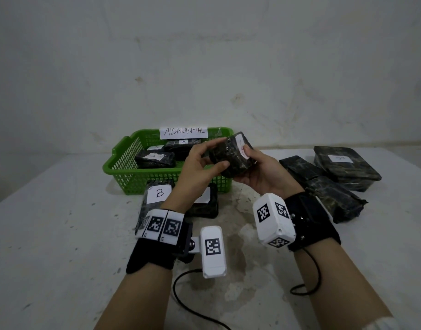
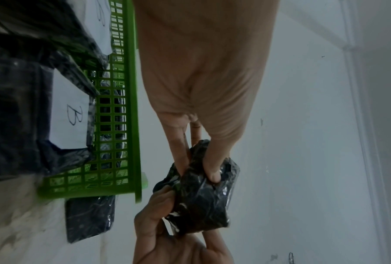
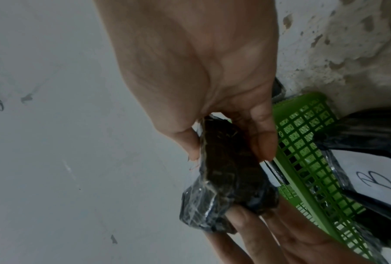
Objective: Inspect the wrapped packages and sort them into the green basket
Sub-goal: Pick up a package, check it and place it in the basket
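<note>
Both hands hold one small black wrapped package (image 1: 231, 156) in the air over the front right of the green basket (image 1: 123, 172). My left hand (image 1: 202, 160) grips its left end between thumb and fingers. My right hand (image 1: 254, 167) cradles its right end, thumb on the white label. The wrist views show the same package (image 2: 203, 194) (image 3: 226, 180) pinched from both ends. The basket carries a paper sign reading ABNORMAL (image 1: 183, 132) and holds several black packages (image 1: 154, 159) labelled A.
Two black packages lie in front of the basket, one labelled B (image 1: 158, 194), partly hidden by my left wrist. Three more black packages (image 1: 345, 167) lie on the table at the right. The stained white table (image 1: 61, 234) meets a wall behind.
</note>
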`<state>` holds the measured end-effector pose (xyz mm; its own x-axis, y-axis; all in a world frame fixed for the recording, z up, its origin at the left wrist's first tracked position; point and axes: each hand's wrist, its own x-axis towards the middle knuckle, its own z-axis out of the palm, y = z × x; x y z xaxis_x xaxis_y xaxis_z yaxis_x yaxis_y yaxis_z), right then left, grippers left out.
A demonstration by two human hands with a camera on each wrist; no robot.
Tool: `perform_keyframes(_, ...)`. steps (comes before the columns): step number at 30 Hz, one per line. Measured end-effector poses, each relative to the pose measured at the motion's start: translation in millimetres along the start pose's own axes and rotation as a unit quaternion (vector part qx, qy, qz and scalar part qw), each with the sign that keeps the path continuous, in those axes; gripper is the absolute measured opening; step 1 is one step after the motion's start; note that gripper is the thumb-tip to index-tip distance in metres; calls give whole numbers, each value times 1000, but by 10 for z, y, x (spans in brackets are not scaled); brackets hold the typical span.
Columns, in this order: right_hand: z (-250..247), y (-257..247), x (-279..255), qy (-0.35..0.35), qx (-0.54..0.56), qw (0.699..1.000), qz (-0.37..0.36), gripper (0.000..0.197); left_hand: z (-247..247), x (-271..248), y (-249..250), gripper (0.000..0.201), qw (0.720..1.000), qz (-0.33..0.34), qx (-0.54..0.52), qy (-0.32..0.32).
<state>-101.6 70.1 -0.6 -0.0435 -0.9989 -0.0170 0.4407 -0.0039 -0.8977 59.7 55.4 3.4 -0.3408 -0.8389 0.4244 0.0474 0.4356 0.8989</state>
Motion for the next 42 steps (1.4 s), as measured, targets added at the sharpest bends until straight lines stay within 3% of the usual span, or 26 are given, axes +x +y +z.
perform_keyframes(7,-14,28,21,0,13,1000,23,49,-15,-24,20,57,1000,4,19,-4)
perform_keyframes(10,-16,25,17,-2,-73,996,47,51,-2,-6,20,58,1000,13,14,15)
perform_keyframes(13,-11,27,12,7,-182,983,-1,45,3,5,18,52,999,2,-28,29)
perform_keyframes(15,-20,33,24,-18,-192,980,-40,47,8,0,17,45,998,-3,-47,37)
perform_keyframes(18,-29,40,4,-74,-184,979,-45,66,8,2,35,39,997,-2,-62,53)
perform_keyframes(20,-22,40,11,-84,-175,980,-50,60,6,5,51,34,996,-6,-73,51)
perform_keyframes(28,-9,26,-2,-65,-151,985,-54,58,15,8,46,18,996,-25,-60,53)
perform_keyframes(34,41,-6,-19,4,-158,984,-79,44,30,-27,59,28,998,-21,-52,3)
perform_keyframes(37,69,-30,-74,17,-159,983,-88,54,47,-5,70,31,997,-15,-57,46)
perform_keyframes(40,54,-63,-55,58,-89,991,-85,43,23,42,22,22,992,-28,-50,116)
perform_keyframes(42,46,-72,-44,79,-61,992,-80,42,24,60,-5,15,989,-52,-56,127)
